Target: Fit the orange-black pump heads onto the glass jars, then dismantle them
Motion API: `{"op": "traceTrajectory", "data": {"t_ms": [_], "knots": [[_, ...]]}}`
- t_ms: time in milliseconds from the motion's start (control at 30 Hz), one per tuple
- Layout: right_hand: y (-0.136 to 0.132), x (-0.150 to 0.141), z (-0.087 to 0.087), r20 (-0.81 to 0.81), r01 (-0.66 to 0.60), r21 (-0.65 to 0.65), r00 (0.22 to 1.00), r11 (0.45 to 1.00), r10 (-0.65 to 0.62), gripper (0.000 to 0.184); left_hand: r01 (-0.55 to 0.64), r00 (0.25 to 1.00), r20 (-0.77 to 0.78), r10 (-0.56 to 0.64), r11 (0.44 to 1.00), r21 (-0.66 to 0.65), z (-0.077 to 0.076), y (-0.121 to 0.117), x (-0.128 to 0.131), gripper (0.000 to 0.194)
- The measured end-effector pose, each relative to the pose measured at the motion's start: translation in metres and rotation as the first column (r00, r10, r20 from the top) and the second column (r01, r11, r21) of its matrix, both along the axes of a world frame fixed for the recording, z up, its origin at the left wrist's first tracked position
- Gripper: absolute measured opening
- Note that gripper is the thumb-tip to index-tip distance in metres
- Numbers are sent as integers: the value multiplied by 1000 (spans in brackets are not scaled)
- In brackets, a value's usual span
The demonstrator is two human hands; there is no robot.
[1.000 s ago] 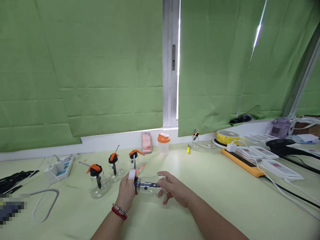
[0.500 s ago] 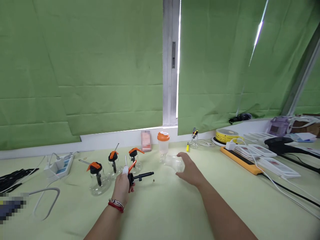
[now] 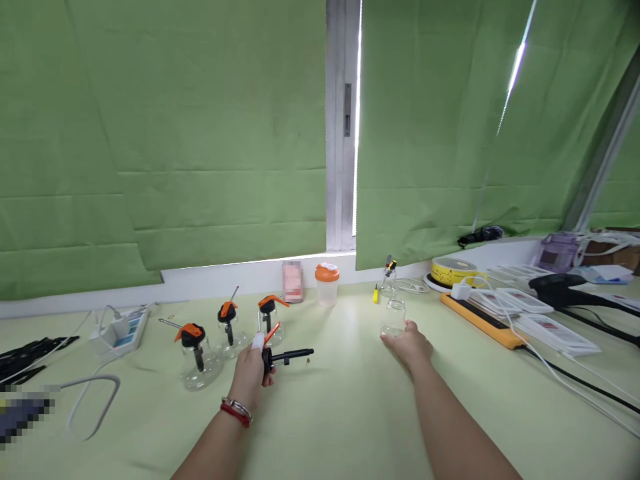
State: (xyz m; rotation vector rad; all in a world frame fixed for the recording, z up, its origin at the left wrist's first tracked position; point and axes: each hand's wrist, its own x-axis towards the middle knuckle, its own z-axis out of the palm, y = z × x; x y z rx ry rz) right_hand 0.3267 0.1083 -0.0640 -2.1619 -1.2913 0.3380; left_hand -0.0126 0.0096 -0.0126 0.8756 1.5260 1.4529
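Observation:
My left hand (image 3: 251, 373) is closed around a black pump head with an orange trigger (image 3: 280, 353), its black stem pointing right above the table. My right hand (image 3: 411, 345) rests on the table at the right, fingers around the base of a clear glass bottle (image 3: 394, 317) that stands upright with no cap. Three clear bottles with orange-and-black pump tops (image 3: 197, 357) stand in a group just left of my left hand.
A pale green table (image 3: 340, 413) runs to a window sill with green blinds. An orange-lidded cup (image 3: 327, 285) and a small box stand at the back. A power strip (image 3: 120, 331) and cables lie left; a yellow strip (image 3: 483, 321), packets and devices crowd the right.
The pump head came out of the clear bottle. My right hand carried the bottle rightward and set it upright on the table; my left hand stayed put holding the pump head.

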Motion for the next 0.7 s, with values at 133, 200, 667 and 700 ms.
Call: {"op": "traceTrajectory", "data": {"t_ms": [133,200,667,700], "knots": [[-5,-15,11,39,131,135,990,982,-137,112,34,999,-11,-34,999,1,2,0,1,37],[-14,-31,23,125,51,377,987,925,-105,115,49,998,-24,-50,999,-12,3,0,2,38],[-85,-145,40,571,-922,306,376,236,730,32,236,963,-150,-222,968,84,5,-14,16,42],[-85,-143,42,490,-899,348,415,265,767,29,190,956,-255,-145,968,164,5,-15,15,39]]}}
